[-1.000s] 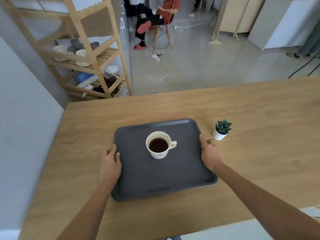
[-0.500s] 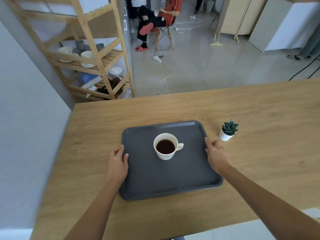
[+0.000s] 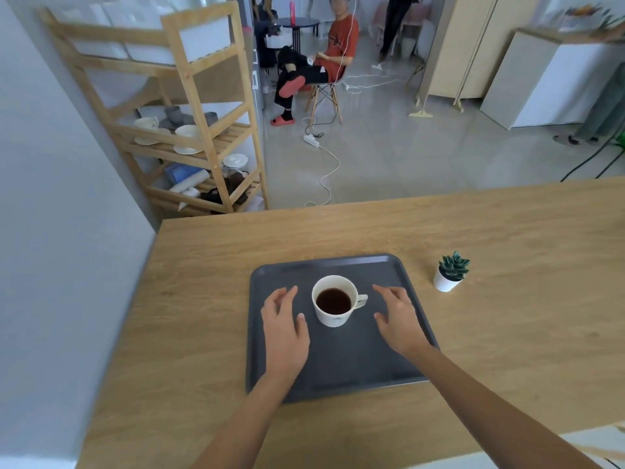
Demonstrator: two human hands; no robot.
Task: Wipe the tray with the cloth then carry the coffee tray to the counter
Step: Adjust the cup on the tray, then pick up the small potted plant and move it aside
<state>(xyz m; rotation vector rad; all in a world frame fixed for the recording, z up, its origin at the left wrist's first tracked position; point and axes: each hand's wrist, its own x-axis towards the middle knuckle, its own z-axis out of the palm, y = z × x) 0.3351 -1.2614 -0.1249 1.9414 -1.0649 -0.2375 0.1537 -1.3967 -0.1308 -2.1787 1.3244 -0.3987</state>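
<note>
Tray (image 3: 338,370) rests on table (image 3: 209,265); no cloth visible. Left hand (image 3: 284,330) and right hand (image 3: 399,323) flank cup (image 3: 333,304), both grips wide, empty. Carry appears finished.

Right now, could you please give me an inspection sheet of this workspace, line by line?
Surface: wooden table, bare apart from the items below.
Job's things: grey tray flat on the table; white cup of dark coffee upright on it, handle to the right. Cloth: nothing seen.
Clutter: small potted plant right of the tray, apart from it.
Grippers: left hand and right hand open over the tray, either side of the cup, holding nothing.
Cables: white cord and power strip on the floor beyond the table.
Surroundings: wooden shelf with crockery; seated person behind.
</note>
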